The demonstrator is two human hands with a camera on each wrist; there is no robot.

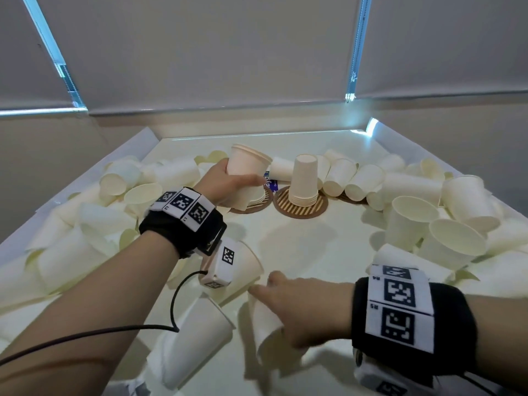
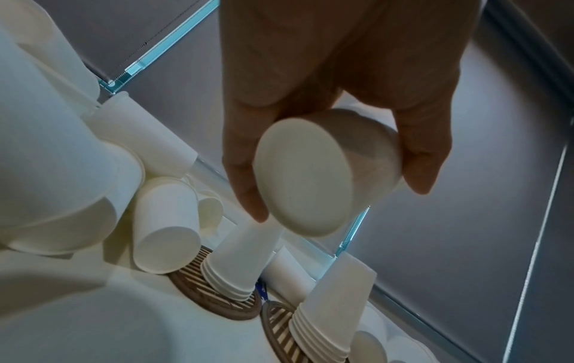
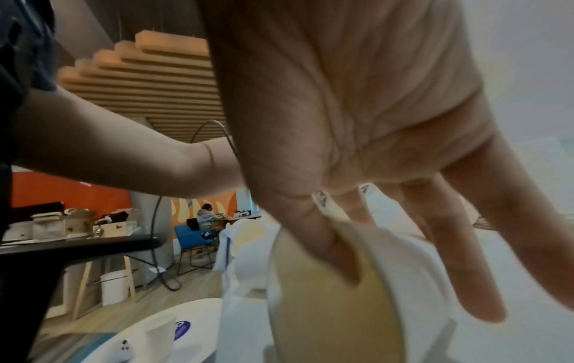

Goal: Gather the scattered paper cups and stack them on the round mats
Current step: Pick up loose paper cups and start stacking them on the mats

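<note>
My left hand [image 1: 243, 175] grips a small nested stack of paper cups [image 1: 249, 160], mouth up and tilted, just above the left round mat [image 1: 264, 202]. The wrist view shows the held cup's base [image 2: 303, 186] between thumb and fingers, over an upside-down cup stack [image 2: 239, 262] on that mat [image 2: 217, 303]. A taller upside-down stack [image 1: 304, 178] stands on the middle mat [image 1: 300, 210]. Near the front, my right hand [image 1: 268, 287] lies over a cup on its side [image 1: 264, 327]. Its thumb is inside the cup's mouth [image 3: 326, 319] and the fingers are outside.
Loose cups are heaped along the left side [image 1: 114, 190] and the right side [image 1: 428, 224] of the white tray [image 1: 257, 135]. Another cup [image 1: 200, 332] lies near the front under my left forearm. A third mat [image 1: 347, 199] peeks out under cups on the right.
</note>
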